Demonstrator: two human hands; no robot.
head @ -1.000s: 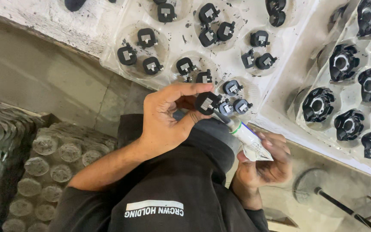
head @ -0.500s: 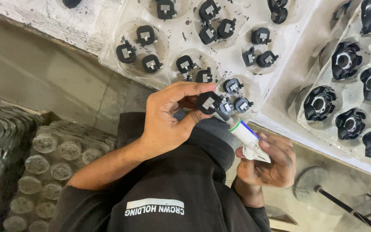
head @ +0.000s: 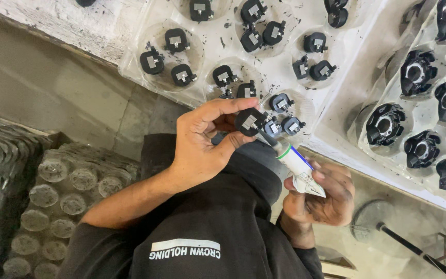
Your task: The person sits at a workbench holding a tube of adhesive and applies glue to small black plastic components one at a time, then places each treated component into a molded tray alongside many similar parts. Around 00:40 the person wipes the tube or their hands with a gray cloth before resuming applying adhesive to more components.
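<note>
A small round black plastic part with a metal insert (head: 249,122) sits pinched in the left hand (head: 202,142), just before the white moulded tray (head: 357,98). Lower right of it, the right hand (head: 321,199) grips a white squeeze tube (head: 298,166), nozzle slanting up-left, touching the part.

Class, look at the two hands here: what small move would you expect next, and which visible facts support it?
Probably a gentle squeeze of the white tube by the right hand: its nozzle already meets the small black part pinched in the left hand.
</note>
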